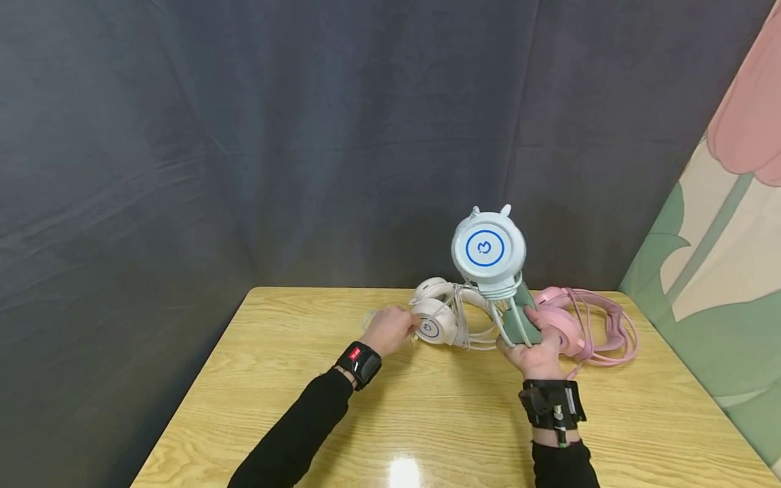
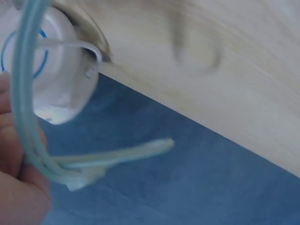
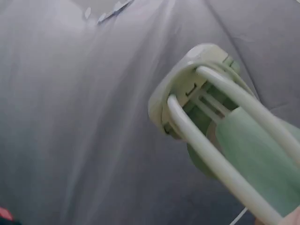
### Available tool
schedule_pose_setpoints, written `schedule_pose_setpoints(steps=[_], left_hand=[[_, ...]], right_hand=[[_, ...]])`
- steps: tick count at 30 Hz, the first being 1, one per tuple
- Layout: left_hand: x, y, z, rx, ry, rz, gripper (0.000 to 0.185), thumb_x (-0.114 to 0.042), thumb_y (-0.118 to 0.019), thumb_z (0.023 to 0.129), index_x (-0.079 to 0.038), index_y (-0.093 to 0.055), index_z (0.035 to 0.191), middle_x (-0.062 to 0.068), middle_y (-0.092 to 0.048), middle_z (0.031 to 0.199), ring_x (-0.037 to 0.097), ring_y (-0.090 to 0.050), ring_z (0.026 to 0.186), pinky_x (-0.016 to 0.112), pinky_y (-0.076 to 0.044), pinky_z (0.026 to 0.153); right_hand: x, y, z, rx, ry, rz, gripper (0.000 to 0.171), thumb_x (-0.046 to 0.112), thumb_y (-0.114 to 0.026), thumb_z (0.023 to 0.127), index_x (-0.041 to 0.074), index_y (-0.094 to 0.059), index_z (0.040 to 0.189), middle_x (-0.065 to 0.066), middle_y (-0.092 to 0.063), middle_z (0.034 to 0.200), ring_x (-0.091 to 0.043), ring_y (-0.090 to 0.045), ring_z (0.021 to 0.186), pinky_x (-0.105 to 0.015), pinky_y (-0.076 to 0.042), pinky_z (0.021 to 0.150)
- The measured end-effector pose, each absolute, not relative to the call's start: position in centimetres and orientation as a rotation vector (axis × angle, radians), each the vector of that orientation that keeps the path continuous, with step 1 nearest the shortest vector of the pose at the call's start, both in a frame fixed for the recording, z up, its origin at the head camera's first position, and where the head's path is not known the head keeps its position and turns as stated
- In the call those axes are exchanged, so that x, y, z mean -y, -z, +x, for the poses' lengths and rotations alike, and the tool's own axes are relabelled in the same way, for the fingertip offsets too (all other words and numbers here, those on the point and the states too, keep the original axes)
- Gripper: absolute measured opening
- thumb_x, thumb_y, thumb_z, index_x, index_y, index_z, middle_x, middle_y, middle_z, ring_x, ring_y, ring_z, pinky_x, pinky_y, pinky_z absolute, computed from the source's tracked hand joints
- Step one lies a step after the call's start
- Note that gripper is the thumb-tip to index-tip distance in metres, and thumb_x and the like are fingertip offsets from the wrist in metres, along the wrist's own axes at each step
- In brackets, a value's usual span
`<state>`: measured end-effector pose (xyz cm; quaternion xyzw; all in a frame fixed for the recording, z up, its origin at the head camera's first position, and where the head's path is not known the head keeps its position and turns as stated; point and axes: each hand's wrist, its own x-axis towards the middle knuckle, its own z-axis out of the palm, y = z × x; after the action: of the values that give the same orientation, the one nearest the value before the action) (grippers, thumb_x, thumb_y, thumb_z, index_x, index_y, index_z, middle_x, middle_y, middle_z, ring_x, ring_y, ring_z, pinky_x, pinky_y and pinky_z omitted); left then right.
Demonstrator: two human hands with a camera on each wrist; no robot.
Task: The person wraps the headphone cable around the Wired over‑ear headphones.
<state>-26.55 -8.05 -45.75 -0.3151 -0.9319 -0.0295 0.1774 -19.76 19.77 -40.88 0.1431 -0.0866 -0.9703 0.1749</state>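
Observation:
My right hand [image 1: 539,352] grips a pair of pale green headphones [image 1: 488,247] by the padded headband, holding them up above the table. One ear cup, with a blue ring mark, faces me; thin cable wraps below it. In the right wrist view the headphones' [image 3: 253,159] two pale band rods and green padding show. My left hand [image 1: 387,330] is beside the white headphones [image 1: 436,322] on the table. In the left wrist view its fingers pinch a looped pale green cable [image 2: 23,89], and a white ear cup [image 2: 65,79] lies behind it.
Pink headphones [image 1: 564,329] with a bundled cable lie right of the white pair, partly behind my right hand. The wooden table [image 1: 274,379] ends at a dark curtain [image 1: 366,135] at the back. A flower-patterned cloth [image 1: 726,298] hangs at the right.

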Motion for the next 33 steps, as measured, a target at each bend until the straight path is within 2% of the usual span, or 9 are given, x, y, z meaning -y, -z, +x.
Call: schedule_pose_setpoints(steps=[2,4,5,9,12,20,25,29,33], left_hand=[[7.8,46.0,-26.1,2.615,0.095,-0.961,0.019,-0.014,-0.07,0.086,-0.021,-0.063,0.07,-0.009,-0.049,0.064,0.005,-0.044,0.058,0.023,-0.035,0.05],[7.6,46.1,-25.6,2.592,0.12,-1.018,0.018,-0.015,-0.069,0.088,-0.021,-0.065,0.072,-0.01,-0.05,0.064,0.004,-0.044,0.058,0.022,-0.035,0.051],[7.5,46.1,-25.3,2.581,0.133,-1.039,0.016,-0.017,-0.069,0.09,-0.022,-0.067,0.074,-0.011,-0.051,0.064,0.004,-0.044,0.058,0.021,-0.035,0.051],[7.1,45.9,-24.6,2.545,0.153,-1.096,0.014,-0.019,-0.067,0.092,-0.021,-0.068,0.078,-0.012,-0.05,0.064,0.002,-0.043,0.057,0.02,-0.035,0.051],[6.7,45.6,-24.3,2.515,0.123,-1.118,0.015,-0.02,-0.067,0.092,-0.022,-0.067,0.077,-0.013,-0.049,0.063,0.002,-0.044,0.056,0.02,-0.037,0.051],[5.8,44.7,-23.3,2.467,0.081,-1.104,0.009,-0.022,-0.066,0.093,-0.022,-0.069,0.085,-0.011,-0.062,0.074,0.006,-0.059,0.064,0.026,-0.049,0.055],[5.0,44.2,-22.9,2.405,0.027,-1.123,0.015,-0.023,-0.062,0.095,-0.022,-0.064,0.08,-0.011,-0.06,0.072,0.005,-0.057,0.062,0.024,-0.048,0.053],[4.7,43.8,-22.7,2.383,0.014,-1.141,0.017,-0.023,-0.062,0.096,-0.022,-0.064,0.079,-0.012,-0.059,0.072,0.003,-0.055,0.062,0.021,-0.046,0.053],[4.9,43.4,-22.6,2.378,0.006,-1.13,0.016,-0.026,-0.065,0.094,-0.023,-0.066,0.079,-0.013,-0.059,0.071,0.002,-0.055,0.062,0.022,-0.047,0.054]], right_hand=[[-19.8,41.1,-20.0,0.229,2.807,0.389,0.013,0.01,-0.048,0.093,0.013,-0.045,0.105,-0.01,-0.056,0.078,-0.022,-0.055,0.069,-0.04,-0.049,0.07],[-19.8,41.5,-20.2,0.205,2.865,0.291,0.002,0.009,-0.046,0.091,0.009,-0.045,0.093,-0.006,-0.044,0.068,-0.017,-0.039,0.055,-0.04,-0.042,0.056],[-19.8,41.7,-20.4,0.186,2.897,0.24,0.004,0.008,-0.046,0.089,0.008,-0.043,0.086,-0.004,-0.037,0.065,-0.015,-0.029,0.052,-0.039,-0.036,0.05],[-19.9,42.2,-20.8,0.121,3.0,0.157,0.014,0.006,-0.046,0.086,0.006,-0.042,0.072,0.005,-0.026,0.065,-0.005,-0.014,0.053,-0.028,-0.023,0.041],[-19.9,42.4,-20.9,0.071,3.062,0.213,0.018,0.007,-0.047,0.086,0.008,-0.041,0.069,0.008,-0.023,0.065,-0.005,-0.012,0.051,-0.023,-0.017,0.045],[-19.8,42.4,-21.1,-0.2,3.151,0.177,0.04,0.021,-0.033,0.102,0.014,-0.027,0.063,0.007,-0.015,0.057,-0.007,-0.013,0.043,-0.019,-0.005,0.05],[-19.7,42.4,-21.3,-0.265,3.226,0.161,0.044,0.02,-0.029,0.105,0.017,-0.02,0.062,0.006,-0.015,0.052,-0.007,-0.011,0.041,-0.018,0.001,0.052],[-19.4,42.4,-21.4,-0.383,3.319,0.217,0.048,0.017,-0.033,0.105,0.013,-0.033,0.057,0.005,-0.016,0.048,-0.007,-0.007,0.041,-0.02,0.003,0.052],[-19.0,42.3,-21.3,-0.624,3.389,0.301,0.047,0.015,-0.038,0.103,0.013,-0.039,0.057,0.005,-0.017,0.044,-0.008,-0.007,0.042,-0.023,0.002,0.053]])
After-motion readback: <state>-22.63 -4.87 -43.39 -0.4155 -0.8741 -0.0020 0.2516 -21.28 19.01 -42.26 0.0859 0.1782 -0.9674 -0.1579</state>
